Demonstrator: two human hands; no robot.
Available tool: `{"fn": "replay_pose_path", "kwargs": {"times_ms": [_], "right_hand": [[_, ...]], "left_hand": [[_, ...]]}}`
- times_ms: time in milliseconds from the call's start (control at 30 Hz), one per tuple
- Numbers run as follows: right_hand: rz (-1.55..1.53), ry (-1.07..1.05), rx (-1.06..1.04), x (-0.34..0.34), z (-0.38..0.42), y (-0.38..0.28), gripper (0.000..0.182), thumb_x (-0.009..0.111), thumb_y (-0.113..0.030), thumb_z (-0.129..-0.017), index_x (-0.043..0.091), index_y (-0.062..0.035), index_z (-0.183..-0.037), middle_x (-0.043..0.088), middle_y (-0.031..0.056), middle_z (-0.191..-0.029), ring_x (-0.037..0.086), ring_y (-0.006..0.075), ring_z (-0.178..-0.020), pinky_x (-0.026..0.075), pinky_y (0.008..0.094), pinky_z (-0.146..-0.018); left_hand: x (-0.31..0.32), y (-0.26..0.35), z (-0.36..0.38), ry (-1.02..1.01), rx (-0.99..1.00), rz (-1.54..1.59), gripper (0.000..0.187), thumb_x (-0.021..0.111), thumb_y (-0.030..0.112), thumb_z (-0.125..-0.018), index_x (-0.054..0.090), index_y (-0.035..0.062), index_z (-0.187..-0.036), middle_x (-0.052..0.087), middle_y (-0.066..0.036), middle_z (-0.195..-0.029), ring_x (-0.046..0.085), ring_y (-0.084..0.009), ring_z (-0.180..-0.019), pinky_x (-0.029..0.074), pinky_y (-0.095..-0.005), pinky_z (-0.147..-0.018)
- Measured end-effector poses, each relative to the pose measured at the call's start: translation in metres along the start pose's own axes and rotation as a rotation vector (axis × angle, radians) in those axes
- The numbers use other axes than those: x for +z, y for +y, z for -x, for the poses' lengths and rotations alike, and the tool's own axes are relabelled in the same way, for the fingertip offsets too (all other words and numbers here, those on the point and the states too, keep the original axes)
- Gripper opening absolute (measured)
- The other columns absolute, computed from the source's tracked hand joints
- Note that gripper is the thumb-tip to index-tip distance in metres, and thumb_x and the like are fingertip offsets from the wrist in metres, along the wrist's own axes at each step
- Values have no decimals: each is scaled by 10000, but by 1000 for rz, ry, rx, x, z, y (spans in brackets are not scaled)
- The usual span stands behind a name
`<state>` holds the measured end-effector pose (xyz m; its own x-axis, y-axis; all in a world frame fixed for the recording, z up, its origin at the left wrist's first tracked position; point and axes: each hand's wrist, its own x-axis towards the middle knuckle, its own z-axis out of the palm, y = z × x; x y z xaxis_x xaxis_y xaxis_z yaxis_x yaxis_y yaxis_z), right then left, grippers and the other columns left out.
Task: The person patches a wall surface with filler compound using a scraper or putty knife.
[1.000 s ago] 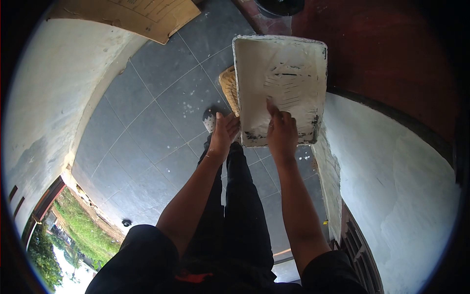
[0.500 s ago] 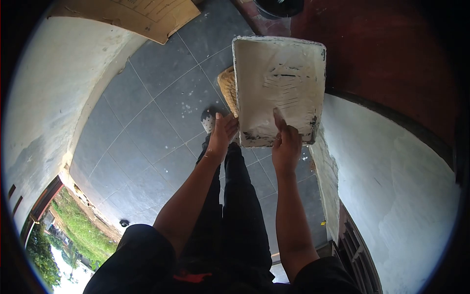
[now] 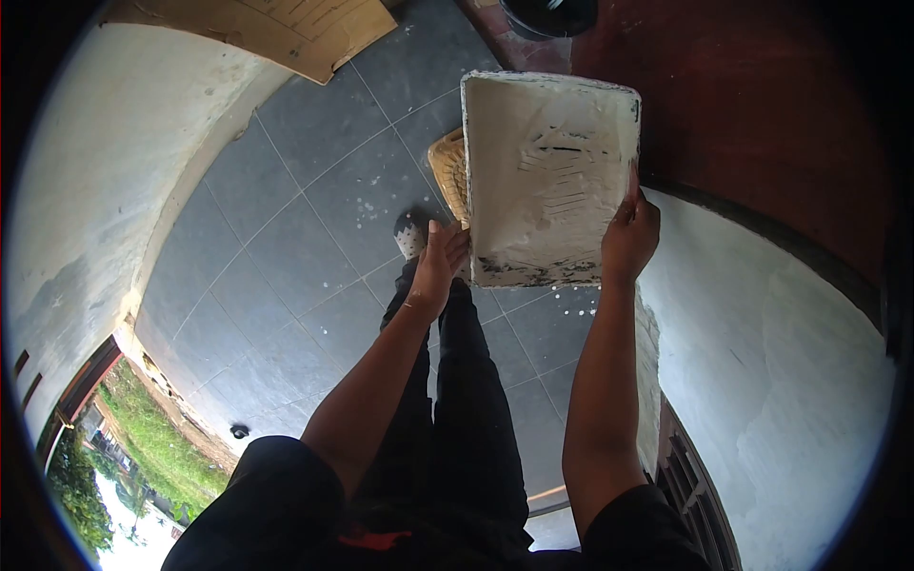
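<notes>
Both hands are on the paint tray (image 3: 547,176), held up in front of the body over the grey tiled floor (image 3: 286,247): left hand (image 3: 440,259) closed on the near-left corner with the fingers under the tray, right hand (image 3: 628,233) wrapped round the right rim near the near-right corner, thumb up along the edge. How tightly each grips, can't tell. The tray is coated in whitish paint, the ribbed roll-off area showing as dark streaks mid-tray, with black plastic peeking through along the near edge. Orientation: long axis runs away from the body, roughly vertical in the head view and slightly skewed; the open face points up at the camera, near short edge toward the person, far short edge toward the dark bucket (image 3: 547,14) at the top of the view. A tan wicker-looking thing (image 3: 447,171) sits behind the tray's left edge, partly hidden, can't ID it for sure. My read on handling: keep the two grips at opposite sides as now, keep the tray level so wet paint doesn't run to one end, keep the thumbs off the coated face, and mind the white wall (image 3: 762,343) just to the right. Cardboard (image 3: 286,29) lies on the floor, upper left, well clear.
</notes>
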<state>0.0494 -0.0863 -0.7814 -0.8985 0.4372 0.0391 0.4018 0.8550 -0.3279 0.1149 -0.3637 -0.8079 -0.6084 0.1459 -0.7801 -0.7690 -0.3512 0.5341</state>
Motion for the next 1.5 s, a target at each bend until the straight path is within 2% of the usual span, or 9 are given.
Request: {"fn": "replay_pose_path", "kwargs": {"times_ms": [67, 433, 633, 833, 900, 967, 1200, 1300, 1500], "right_hand": [[88, 60, -147, 8, 1, -6, 250, 571, -153, -988, 696, -71, -1188, 667, 148, -986, 657, 318, -926, 521, 406, -811], [-85, -110, -1, 0, 15, -6, 185, 592, -135, -972, 713, -50, -1082, 655, 153, -962, 642, 331, -900, 513, 453, -800], [45, 42, -102, 3, -17, -4, 216, 602, -162, -961, 697, -66, -1129, 644, 147, -945, 640, 339, -901, 529, 465, -801], [-27, -114, -110, 4, -13, -30, 221, 568, -164, -979, 693, -72, -1137, 644, 146, -1024, 633, 358, -940, 530, 459, -835], [77, 75, -174, 0, -18, -22, 217, 574, -157, -976, 686, -76, -1143, 645, 136, -1013, 629, 353, -931, 531, 458, -823], [180, -86, -103, 3, -25, -14, 214, 574, -159, -977, 683, -75, -1141, 638, 130, -999, 624, 348, -941, 529, 459, -823], [42, 83, -218, 10, -10, -17, 205, 591, -120, -959, 679, -81, -1140, 627, 141, -999, 616, 355, -932, 523, 464, -810], [110, -38, -101, 12, -21, -12, 224, 589, -121, -961, 678, -82, -1163, 633, 141, -1018, 614, 351, -948, 521, 460, -826], [-53, -13, -283, 13, -5, -23, 230, 599, -156, -966, 693, -90, -1165, 644, 124, -1020, 607, 357, -941, 505, 454, -828]], "left_hand": [[0, 0, 1, -2, 1, 3, 1021, 233, 756, -976, 265, -111, -1516, 390, -269, -1531, 405, -329, -1427, 272, -427, -1219], [2, 2, 0, -30, 13, -4, 1043, 233, 767, -967, 243, -118, -1520, 372, -285, -1536, 386, -335, -1440, 258, -426, -1224], [1, 2, 2, -15, -2, -2, 1049, 244, 771, -964, 243, -118, -1520, 367, -288, -1537, 382, -338, -1442, 259, -423, -1225], [2, 1, 2, -13, 7, 2, 1043, 241, 770, -965, 250, -114, -1520, 373, -283, -1536, 384, -335, -1441, 265, -421, -1223], [1, 0, 1, -19, -1, -1, 1037, 241, 766, -968, 250, -112, -1521, 373, -279, -1538, 384, -334, -1442, 261, -422, -1224], [0, 1, 1, -22, -1, -6, 1035, 239, 765, -968, 250, -110, -1522, 371, -279, -1539, 383, -334, -1442, 258, -422, -1225], [2, 1, 1, -28, 1, 4, 1024, 230, 758, -973, 254, -105, -1523, 365, -273, -1545, 380, -331, -1444, 253, -421, -1229], [0, 0, 0, -29, -8, -9, 1022, 232, 756, -974, 254, -106, -1523, 360, -272, -1549, 375, -332, -1448, 252, -424, -1230], [4, 2, 2, -15, -12, 0, 1016, 235, 753, -976, 255, -102, -1524, 358, -273, -1551, 368, -330, -1453, 247, -424, -1232]]}}
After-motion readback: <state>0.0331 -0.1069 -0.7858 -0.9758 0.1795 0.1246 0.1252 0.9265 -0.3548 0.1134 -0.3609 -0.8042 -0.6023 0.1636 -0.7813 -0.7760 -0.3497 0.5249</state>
